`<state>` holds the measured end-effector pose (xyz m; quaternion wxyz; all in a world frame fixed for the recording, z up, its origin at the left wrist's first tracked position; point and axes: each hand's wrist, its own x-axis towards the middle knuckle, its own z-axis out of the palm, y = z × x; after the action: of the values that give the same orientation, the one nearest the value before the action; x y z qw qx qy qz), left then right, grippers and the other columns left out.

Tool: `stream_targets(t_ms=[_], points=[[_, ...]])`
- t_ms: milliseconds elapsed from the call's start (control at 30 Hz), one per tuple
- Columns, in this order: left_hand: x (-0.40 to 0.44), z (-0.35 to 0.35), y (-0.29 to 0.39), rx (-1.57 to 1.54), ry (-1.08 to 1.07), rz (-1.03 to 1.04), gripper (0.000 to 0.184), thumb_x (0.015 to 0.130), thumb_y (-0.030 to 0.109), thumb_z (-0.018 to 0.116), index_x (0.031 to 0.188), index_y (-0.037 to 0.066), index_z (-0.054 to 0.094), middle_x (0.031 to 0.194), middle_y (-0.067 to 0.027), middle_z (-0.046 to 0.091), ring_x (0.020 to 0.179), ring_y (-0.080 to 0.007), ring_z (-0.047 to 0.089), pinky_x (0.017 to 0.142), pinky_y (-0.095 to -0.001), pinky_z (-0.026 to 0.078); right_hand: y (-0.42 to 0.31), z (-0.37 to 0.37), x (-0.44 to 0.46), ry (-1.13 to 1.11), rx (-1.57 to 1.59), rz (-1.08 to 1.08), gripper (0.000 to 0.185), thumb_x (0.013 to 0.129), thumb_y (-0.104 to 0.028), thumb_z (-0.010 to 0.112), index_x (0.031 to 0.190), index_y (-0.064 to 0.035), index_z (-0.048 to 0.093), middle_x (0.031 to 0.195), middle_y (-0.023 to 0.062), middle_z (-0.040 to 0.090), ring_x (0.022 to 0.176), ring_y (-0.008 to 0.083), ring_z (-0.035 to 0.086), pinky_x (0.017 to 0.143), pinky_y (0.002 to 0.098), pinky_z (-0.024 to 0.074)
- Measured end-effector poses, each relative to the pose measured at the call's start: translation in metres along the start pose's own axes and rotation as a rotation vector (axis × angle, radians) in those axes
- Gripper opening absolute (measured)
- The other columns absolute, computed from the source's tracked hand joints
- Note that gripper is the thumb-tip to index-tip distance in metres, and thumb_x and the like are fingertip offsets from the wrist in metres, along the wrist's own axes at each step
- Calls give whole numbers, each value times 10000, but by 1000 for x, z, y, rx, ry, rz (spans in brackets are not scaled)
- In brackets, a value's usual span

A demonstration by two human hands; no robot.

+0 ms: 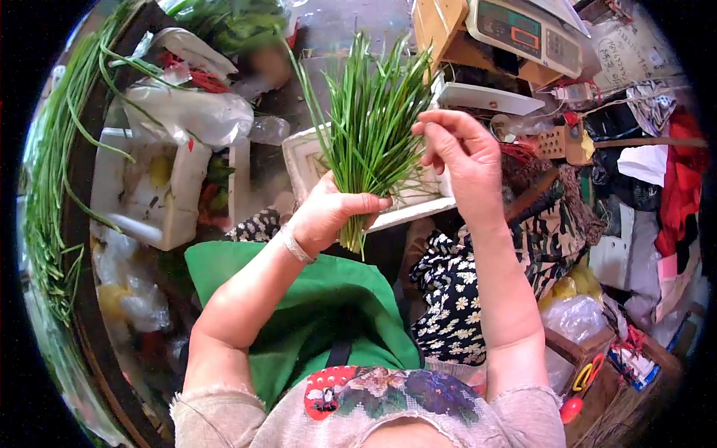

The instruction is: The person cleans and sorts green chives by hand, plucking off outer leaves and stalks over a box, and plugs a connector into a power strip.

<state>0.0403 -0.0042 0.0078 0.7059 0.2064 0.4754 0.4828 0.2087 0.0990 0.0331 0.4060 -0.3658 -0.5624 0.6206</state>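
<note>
A bunch of long green leafy stalks stands upright in the middle of the view, its leaves fanning out at the top. My left hand is wrapped round its lower end, with the cut ends showing below the fingers. Just right of the leaves, my right hand is raised with thumb and forefinger pressed together; whatever they may hold is too small to make out. Behind the bunch lies a white foam box with some green bits inside, partly hidden by the bunch and my left hand.
Long green stalks lie along the far left. Another foam box with a plastic bag is on the left. A weighing scale stands at the top right. Cloths, bags and a wooden box with scissors are at the right.
</note>
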Motion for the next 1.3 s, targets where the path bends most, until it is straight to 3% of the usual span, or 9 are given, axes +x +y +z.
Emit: stream_targets(t_ms=[167, 433, 600, 667, 733, 867, 1067, 1200, 1300], points=[[-1, 7, -4, 98, 31, 19, 212, 736, 37, 728, 916, 25, 618, 736, -25, 616, 583, -126, 563, 521, -256, 444, 23, 0, 2, 0, -373, 31, 94, 862, -106, 677, 876, -14, 662, 736, -2, 635, 615, 44, 533, 562, 209, 432], [3, 4, -6, 99, 60, 49, 236, 751, 7, 713, 966, 38, 623, 799, -7, 622, 636, -109, 575, 568, -252, 462, 25, -3, 3, -95, -87, 217, 125, 865, -119, 683, 892, -2, 647, 726, -9, 615, 583, 40, 515, 504, 223, 424], [5, -4, 0, 89, 123, 13, 342, 784, 49, 671, 1119, 51, 603, 879, -16, 643, 675, -119, 583, 564, -267, 479, 21, -5, 0, -148, -490, -64, 164, 865, -158, 613, 895, 1, 585, 825, 165, 626, 786, 292, 623, 695, 412, 485], [4, -6, 3, 143, 153, 45, 287, 773, 36, 662, 1056, 43, 613, 838, -24, 642, 640, -127, 577, 546, -267, 469, 29, -6, 2, -149, -592, -356, 127, 859, -127, 586, 876, -5, 554, 823, 187, 600, 813, 372, 603, 721, 456, 471], [1, -6, 9, 188, 174, 70, 233, 762, 22, 652, 993, 35, 624, 797, -32, 641, 604, -134, 570, 527, -268, 459, 15, -6, -4, -147, -661, -346, 104, 860, -88, 595, 889, 2, 553, 843, 193, 602, 833, 385, 596, 717, 434, 473], [2, 3, 15, 241, 169, 131, 185, 761, 7, 640, 945, 30, 636, 778, -29, 645, 579, -129, 569, 515, -263, 447, 5, -5, -7, -106, -561, -223, 132, 861, -91, 590, 899, 25, 538, 835, 204, 595, 838, 377, 600, 724, 432, 465], [12, 3, 22, 379, 275, 331, 192, 754, 13, 658, 943, 34, 629, 768, -24, 633, 586, -134, 562, 529, -257, 439, 16, -7, -6, 55, -513, -393, 134, 851, -123, 577, 842, -5, 514, 797, 209, 566, 805, 408, 575, 718, 482, 451], [12, -5, 35, 225, 324, 305, 134, 791, 61, 676, 903, 26, 612, 716, -23, 589, 564, -140, 525, 525, -262, 418, 0, -33, 2, 177, -579, -279, 164, 826, -145, 643, 846, 0, 569, 780, 186, 602, 763, 354, 601, 677, 417, 469], [21, -23, 30, 73, 245, 312, 137, 884, 148, 648, 898, 17, 611, 684, -23, 567, 546, -141, 513, 515, -268, 417, -10, -43, 3, -215, -658, 95, 203, 802, -220, 683, 847, -28, 636, 743, 159, 637, 751, 270, 638, 681, 371, 483]])
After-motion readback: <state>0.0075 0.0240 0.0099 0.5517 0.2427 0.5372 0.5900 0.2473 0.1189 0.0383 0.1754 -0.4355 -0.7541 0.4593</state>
